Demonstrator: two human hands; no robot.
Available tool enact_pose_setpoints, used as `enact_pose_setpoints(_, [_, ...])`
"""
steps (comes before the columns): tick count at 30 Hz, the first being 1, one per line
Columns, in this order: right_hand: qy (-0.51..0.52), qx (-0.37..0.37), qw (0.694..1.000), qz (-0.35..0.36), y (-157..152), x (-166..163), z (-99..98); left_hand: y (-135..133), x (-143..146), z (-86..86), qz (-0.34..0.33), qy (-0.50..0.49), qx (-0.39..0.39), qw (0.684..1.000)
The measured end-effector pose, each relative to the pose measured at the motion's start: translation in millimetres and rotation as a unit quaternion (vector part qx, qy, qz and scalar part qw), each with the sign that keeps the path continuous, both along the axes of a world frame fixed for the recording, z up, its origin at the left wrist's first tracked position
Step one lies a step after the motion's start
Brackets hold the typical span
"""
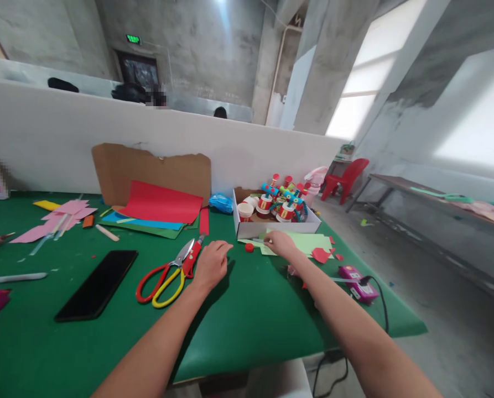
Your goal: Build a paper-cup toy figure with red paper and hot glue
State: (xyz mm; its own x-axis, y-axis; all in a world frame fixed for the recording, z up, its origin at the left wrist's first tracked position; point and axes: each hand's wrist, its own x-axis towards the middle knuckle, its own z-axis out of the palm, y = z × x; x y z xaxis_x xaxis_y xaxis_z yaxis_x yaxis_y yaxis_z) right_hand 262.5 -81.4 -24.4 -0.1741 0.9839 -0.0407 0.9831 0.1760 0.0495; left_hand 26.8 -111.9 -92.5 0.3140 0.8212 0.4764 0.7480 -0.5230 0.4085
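Observation:
My left hand [211, 264] hovers over the green table with its fingers loosely bent and a forefinger stretched to the right; nothing shows in it. Beside it lie scissors [167, 279] with one red and one yellow handle, and a red-handled tool [192, 257]. My right hand [280, 243] has its fingertips pinched together at light green paper [308, 242]. A thin pale strip shows by these fingertips, but I cannot make out what they hold. Between my hands sits a small red cap [249, 247].
A white box [277, 228] holds several decorated cups with colourful parts. Coloured paper sheets [161, 202] lean near cardboard [151, 166]. A black phone [97, 284] lies left, pink paper [70, 213] beyond it. Red scraps [321, 255] and a purple box [358, 284] with a cable lie right.

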Motion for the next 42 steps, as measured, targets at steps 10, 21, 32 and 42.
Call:
enact_pose_setpoints(10, [-0.062, -0.015, 0.998, 0.002, 24, -21, -13.2, 11, -12, -12.0, 0.008, -0.020, 0.050, 0.999])
enact_pose_setpoints(21, [0.019, -0.056, 0.993, 0.107, -25, -35, -7.5, 11, -9, -13.6, -0.012, 0.003, -0.009, 1.000])
enact_pose_setpoints(32, [0.097, 0.009, 0.992, 0.078, 0, 55, 7.3, 7, -10, -12.0, -0.001, 0.005, -0.033, 0.999])
enact_pose_setpoints(42, [0.002, -0.073, 0.982, 0.177, 19, 72, -11.8, 9, -12, -15.5, -0.004, 0.022, -0.049, 0.999])
